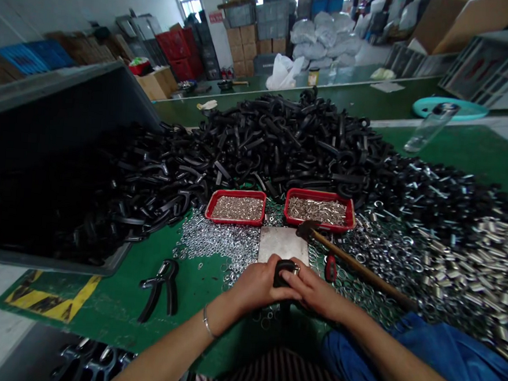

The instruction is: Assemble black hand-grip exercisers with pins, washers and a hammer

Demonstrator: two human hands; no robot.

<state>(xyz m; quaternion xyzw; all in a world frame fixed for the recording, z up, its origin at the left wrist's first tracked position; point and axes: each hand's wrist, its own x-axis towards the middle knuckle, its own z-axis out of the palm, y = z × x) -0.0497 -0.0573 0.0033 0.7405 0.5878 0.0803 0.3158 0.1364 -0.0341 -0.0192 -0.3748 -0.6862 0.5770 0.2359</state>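
Note:
My left hand [256,285] and my right hand [312,288] meet at the near edge of a grey metal plate [283,243]. Both grip one black plastic handle piece [284,270] between them, fingers curled round it. A small metal ring shows at my right fingertips on that piece. A finished black hand gripper [162,286] lies on the green table [115,303] to the left. A wooden-handled hammer [353,262] rests to the right of the plate, its head by the right red tray.
Two red trays [235,207] [320,209] of small metal parts stand behind the plate. A big heap of black handle pieces [257,144] fills the middle. Loose silver rings [216,240] and metal sleeves [471,258] spread right. A dark bin [65,160] stands left. A clear bottle [430,127] lies far right.

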